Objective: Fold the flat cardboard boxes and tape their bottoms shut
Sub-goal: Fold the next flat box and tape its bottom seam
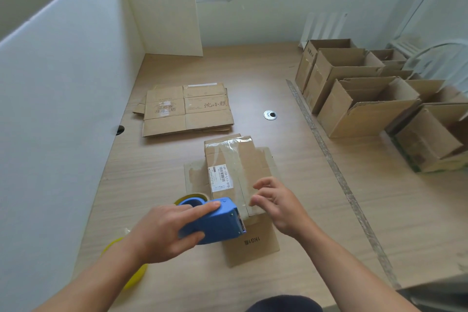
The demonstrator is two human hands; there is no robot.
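Note:
A folded cardboard box [234, 164] stands upside down on the table in front of me, with clear tape running along its bottom seam and a white label on it. My left hand [164, 230] grips a blue tape dispenser [215, 220] at the box's near edge, its cutter against the tape end. My right hand [276, 202] rests on the near right part of the box, fingers lightly bent over the tape. A stack of flat cardboard boxes [187, 109] lies farther back on the table.
Several folded open boxes [359, 99] stand in rows at the right. White partition boards [76, 83] wall off the left and back. A metal ruler strip [326, 154] runs along the table. A yellow object [134, 276] lies under my left forearm.

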